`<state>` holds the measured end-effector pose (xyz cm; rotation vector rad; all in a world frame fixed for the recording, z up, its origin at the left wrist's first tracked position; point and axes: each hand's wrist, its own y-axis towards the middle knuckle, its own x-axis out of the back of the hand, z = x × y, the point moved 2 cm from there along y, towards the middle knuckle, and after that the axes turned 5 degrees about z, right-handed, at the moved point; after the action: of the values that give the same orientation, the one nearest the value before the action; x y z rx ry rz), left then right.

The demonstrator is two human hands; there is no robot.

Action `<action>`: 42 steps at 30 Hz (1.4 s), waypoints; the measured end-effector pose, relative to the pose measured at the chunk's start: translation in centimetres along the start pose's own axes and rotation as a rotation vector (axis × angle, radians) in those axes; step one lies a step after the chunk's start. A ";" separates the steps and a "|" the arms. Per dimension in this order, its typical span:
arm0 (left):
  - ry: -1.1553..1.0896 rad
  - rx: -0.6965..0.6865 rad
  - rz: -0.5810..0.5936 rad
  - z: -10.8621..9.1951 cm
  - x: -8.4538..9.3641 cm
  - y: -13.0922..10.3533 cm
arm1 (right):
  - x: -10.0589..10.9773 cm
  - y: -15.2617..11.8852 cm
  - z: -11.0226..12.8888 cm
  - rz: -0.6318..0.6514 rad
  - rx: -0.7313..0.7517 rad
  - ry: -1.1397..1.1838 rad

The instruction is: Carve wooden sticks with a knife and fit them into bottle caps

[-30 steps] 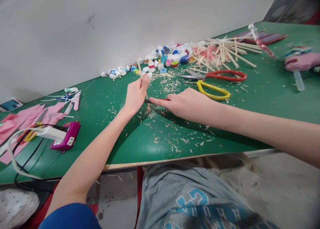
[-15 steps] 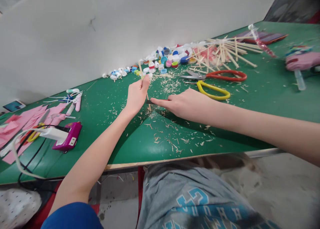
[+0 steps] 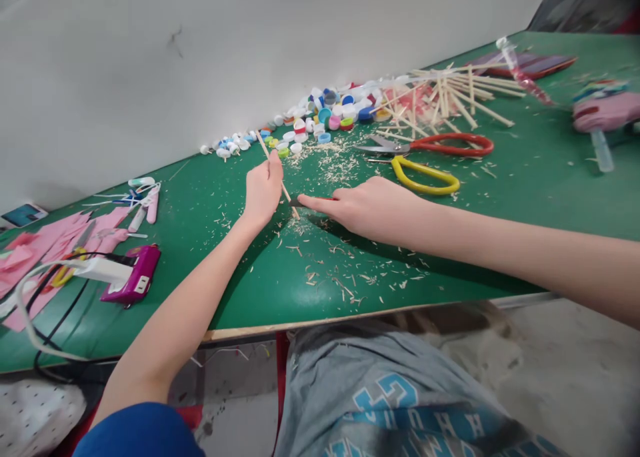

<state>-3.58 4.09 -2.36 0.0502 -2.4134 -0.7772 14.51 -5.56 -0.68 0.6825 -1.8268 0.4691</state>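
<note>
My left hand (image 3: 263, 187) is closed round a thin wooden stick (image 3: 263, 144), which slants with its upper end to the left and its lower end near the green table. My right hand (image 3: 363, 207) grips a small knife (image 3: 295, 202), its index finger stretched along the top. The dark blade touches or nearly touches the stick close to its lower end; the knife's handle is mostly hidden under my fingers. Pale wood shavings (image 3: 345, 287) lie scattered below and behind both hands.
Red-handled scissors (image 3: 450, 144) and a yellow handle (image 3: 425, 176) lie beyond my right hand. Bottle caps (image 3: 325, 114) and a pile of sticks (image 3: 450, 97) line the wall. At left are a magenta power adapter (image 3: 135, 277), cables and pink sheets (image 3: 60, 234). A pink glue gun (image 3: 605, 114) sits at right.
My left hand has moved a little to the left, and the stick has tilted further that way. My right hand with the knife is almost where it was.
</note>
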 end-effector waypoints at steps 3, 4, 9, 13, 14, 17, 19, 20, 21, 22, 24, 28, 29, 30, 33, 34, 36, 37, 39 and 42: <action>-0.011 -0.006 0.000 -0.4 -0.2 -0.3 | -0.1 -0.1 0.1 0.024 0.001 -0.011; -0.015 -0.018 0.007 -0.7 -0.4 -0.4 | -0.1 -0.1 0.1 0.029 0.002 -0.019; 0.012 -0.030 0.022 -0.8 -0.2 -0.2 | 0.0 0.0 0.3 0.049 -0.006 -0.033; 0.028 0.007 -0.002 -0.2 0.1 0.0 | 0.0 0.0 0.4 0.071 -0.009 -0.028; 0.034 -0.005 -0.003 -0.4 0.1 -0.1 | 0.0 0.0 0.4 0.064 -0.008 -0.030; 0.068 -0.078 0.014 -1.7 -0.5 -0.5 | 0.0 0.0 0.5 0.036 -0.001 -0.042; 0.079 -0.122 0.037 -2.4 -0.8 -0.7 | -0.1 -0.1 0.6 0.030 -0.001 -0.048; 0.075 -0.123 0.044 -2.4 -0.8 -0.7 | -0.2 -0.1 0.6 0.032 -0.001 -0.050; 0.071 -0.110 0.043 -2.3 -0.7 -0.6 | -0.2 -0.1 0.7 0.035 -0.002 -0.052; 0.071 -0.088 0.040 -2.1 -0.5 -0.5 | -0.2 -0.1 0.7 0.037 -0.001 -0.053; 0.082 -0.031 0.022 -1.3 -0.1 -0.4 | -0.3 -0.2 0.7 0.043 0.002 -0.053; 0.099 -0.021 0.000 -1.0 0.2 -0.3 | -0.3 -0.3 0.7 0.053 -0.002 -0.031; 0.102 -0.040 0.000 -1.2 0.1 -0.3 | -0.3 -0.3 0.7 0.048 -0.003 -0.023; 0.106 -0.059 0.001 -1.4 -0.1 -0.3 | -0.3 -0.3 0.7 0.040 -0.003 -0.015; 0.113 -0.081 0.005 -1.5 -0.3 -0.3 | -0.4 -0.3 0.5 0.026 0.011 -0.005; 0.113 -0.068 0.006 -1.4 -0.3 -0.3 | -0.4 -0.2 0.5 0.036 0.015 -0.010; 0.116 -0.026 0.008 -1.0 -0.2 -0.2 | -0.4 -0.1 0.5 0.068 0.019 -0.029; 0.118 -0.006 0.011 -0.8 -0.2 -0.2 | -0.3 -0.1 0.6 0.082 0.019 -0.040; 0.126 0.016 0.025 -1.0 -0.3 -0.2 | -0.2 0.0 0.7 0.092 0.020 -0.056; 0.154 -0.011 0.039 -1.6 -0.6 -0.3 | -0.1 0.1 0.8 0.080 0.027 -0.063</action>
<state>-2.19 3.12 -1.80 0.0566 -2.2584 -0.7416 13.91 -5.98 -1.08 0.6508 -1.9152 0.5305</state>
